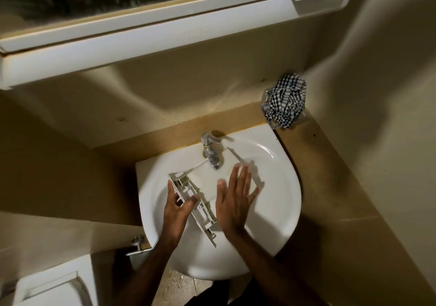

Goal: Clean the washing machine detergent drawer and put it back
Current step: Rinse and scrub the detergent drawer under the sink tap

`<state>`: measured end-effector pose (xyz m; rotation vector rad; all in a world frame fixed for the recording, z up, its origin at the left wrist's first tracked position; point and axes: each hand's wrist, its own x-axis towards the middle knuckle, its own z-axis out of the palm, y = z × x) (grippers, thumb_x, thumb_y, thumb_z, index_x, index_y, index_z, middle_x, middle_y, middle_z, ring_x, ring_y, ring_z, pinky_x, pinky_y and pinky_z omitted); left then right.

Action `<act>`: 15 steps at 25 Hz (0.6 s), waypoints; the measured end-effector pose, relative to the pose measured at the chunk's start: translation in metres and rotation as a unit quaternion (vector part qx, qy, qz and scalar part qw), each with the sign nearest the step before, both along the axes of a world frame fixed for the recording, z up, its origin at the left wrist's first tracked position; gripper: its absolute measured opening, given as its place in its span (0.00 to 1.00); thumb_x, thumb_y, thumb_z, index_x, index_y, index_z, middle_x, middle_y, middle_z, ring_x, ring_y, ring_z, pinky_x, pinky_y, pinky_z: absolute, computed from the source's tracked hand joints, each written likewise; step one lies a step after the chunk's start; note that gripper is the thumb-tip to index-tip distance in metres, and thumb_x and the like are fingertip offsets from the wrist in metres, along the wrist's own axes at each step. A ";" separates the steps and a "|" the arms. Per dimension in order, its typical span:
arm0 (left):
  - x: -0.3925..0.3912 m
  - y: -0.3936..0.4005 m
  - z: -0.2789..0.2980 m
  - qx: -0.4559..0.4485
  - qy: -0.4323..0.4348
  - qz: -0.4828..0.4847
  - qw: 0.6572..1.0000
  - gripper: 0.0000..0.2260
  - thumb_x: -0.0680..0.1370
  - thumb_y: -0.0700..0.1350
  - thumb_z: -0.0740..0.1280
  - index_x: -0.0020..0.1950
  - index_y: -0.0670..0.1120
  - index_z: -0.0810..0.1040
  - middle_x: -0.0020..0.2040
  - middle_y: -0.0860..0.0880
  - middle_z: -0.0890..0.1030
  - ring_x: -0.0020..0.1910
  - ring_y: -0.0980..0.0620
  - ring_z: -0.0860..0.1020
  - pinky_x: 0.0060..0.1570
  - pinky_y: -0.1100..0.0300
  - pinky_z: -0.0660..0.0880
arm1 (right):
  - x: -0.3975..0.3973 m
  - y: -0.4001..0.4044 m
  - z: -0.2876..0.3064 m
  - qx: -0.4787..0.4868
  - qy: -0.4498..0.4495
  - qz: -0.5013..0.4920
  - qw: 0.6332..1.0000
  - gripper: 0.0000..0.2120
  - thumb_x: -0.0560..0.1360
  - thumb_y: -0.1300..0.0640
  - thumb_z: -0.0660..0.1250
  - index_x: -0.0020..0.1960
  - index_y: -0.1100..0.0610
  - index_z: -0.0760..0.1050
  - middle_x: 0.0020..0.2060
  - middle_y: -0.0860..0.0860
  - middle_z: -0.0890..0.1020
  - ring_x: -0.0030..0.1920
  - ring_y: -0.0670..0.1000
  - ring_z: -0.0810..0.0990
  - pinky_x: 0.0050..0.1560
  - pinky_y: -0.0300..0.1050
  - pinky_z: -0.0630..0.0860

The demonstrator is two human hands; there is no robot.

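The white plastic detergent drawer (205, 187) lies upside down across the white sink basin (278, 202), its front panel edge running from upper left to lower middle. My left hand (178, 207) grips that front panel edge, thumb on one side and fingers on the other. My right hand (236, 197) lies flat with fingers spread on the drawer's smooth underside. The chrome tap (210, 150) stands just behind the drawer; I cannot tell whether water runs.
A black-and-white checked cloth (286, 102) sits on a clear soap holder at the back right corner of the tan counter (330, 187). A white cabinet (146, 39) hangs overhead. A white appliance corner (54, 284) shows lower left.
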<state>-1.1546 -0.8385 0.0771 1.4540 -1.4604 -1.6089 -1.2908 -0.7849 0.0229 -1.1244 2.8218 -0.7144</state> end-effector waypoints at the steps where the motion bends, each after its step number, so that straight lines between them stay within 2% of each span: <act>1: 0.001 0.000 -0.001 0.003 -0.004 -0.001 1.000 0.37 0.74 0.51 0.73 0.80 0.57 0.61 0.62 0.51 0.83 0.60 0.51 0.83 0.63 0.39 0.78 | 0.003 0.013 0.000 0.011 0.019 0.064 0.998 0.30 0.86 0.43 0.52 0.84 0.55 0.51 0.84 0.55 0.51 0.83 0.54 0.48 0.79 0.67 0.47; 3: 0.003 0.000 -0.003 0.008 -0.009 -0.005 1.000 0.39 0.75 0.52 0.73 0.81 0.57 0.58 0.65 0.51 0.82 0.62 0.51 0.82 0.65 0.39 0.77 | -0.015 0.027 0.003 0.024 0.059 0.180 0.982 0.29 0.86 0.45 0.53 0.84 0.53 0.52 0.84 0.53 0.50 0.83 0.54 0.47 0.78 0.70 0.49; 5: 0.003 0.000 -0.005 0.019 -0.007 -0.008 1.000 0.41 0.73 0.54 0.75 0.82 0.58 0.57 0.66 0.50 0.82 0.62 0.51 0.82 0.65 0.38 0.76 | -0.039 0.020 0.003 0.031 0.072 0.223 0.972 0.28 0.86 0.44 0.53 0.84 0.52 0.55 0.84 0.51 0.51 0.83 0.53 0.48 0.77 0.71 0.53; 8: -0.005 0.003 -0.001 0.033 -0.010 -0.029 0.999 0.42 0.71 0.58 0.76 0.81 0.59 0.58 0.65 0.51 0.82 0.63 0.49 0.82 0.66 0.38 0.76 | -0.063 -0.011 0.010 0.029 0.012 0.114 0.993 0.29 0.86 0.43 0.52 0.83 0.54 0.56 0.83 0.52 0.54 0.83 0.52 0.49 0.77 0.70 0.55; 10: -0.010 0.007 -0.001 0.029 -0.005 -0.032 0.999 0.38 0.76 0.51 0.75 0.81 0.58 0.59 0.64 0.52 0.83 0.62 0.51 0.82 0.65 0.40 0.77 | -0.060 -0.018 0.015 0.040 0.015 0.057 0.997 0.28 0.86 0.43 0.51 0.83 0.53 0.57 0.83 0.53 0.54 0.83 0.54 0.47 0.78 0.71 0.51; 11: -0.012 0.008 -0.001 0.026 0.000 -0.026 0.999 0.35 0.78 0.47 0.74 0.80 0.57 0.60 0.63 0.52 0.83 0.61 0.51 0.82 0.65 0.41 0.77 | -0.053 -0.013 0.016 0.043 0.032 0.062 0.997 0.27 0.86 0.43 0.51 0.83 0.52 0.57 0.83 0.53 0.53 0.83 0.54 0.46 0.78 0.71 0.47; 12: -0.013 0.009 -0.001 0.024 0.003 -0.019 1.000 0.34 0.78 0.44 0.74 0.80 0.57 0.62 0.61 0.51 0.84 0.59 0.52 0.83 0.64 0.42 0.78 | -0.041 -0.004 0.017 0.048 0.055 0.094 0.993 0.27 0.87 0.44 0.50 0.83 0.52 0.56 0.84 0.53 0.52 0.83 0.54 0.46 0.78 0.72 0.46; 15: -0.013 0.010 0.000 0.024 0.017 -0.002 1.000 0.33 0.77 0.43 0.73 0.79 0.57 0.64 0.59 0.49 0.84 0.56 0.51 0.84 0.59 0.49 0.81 | -0.013 0.030 0.017 0.040 0.109 0.255 0.960 0.26 0.87 0.47 0.50 0.84 0.51 0.55 0.84 0.51 0.52 0.83 0.53 0.49 0.75 0.75 0.52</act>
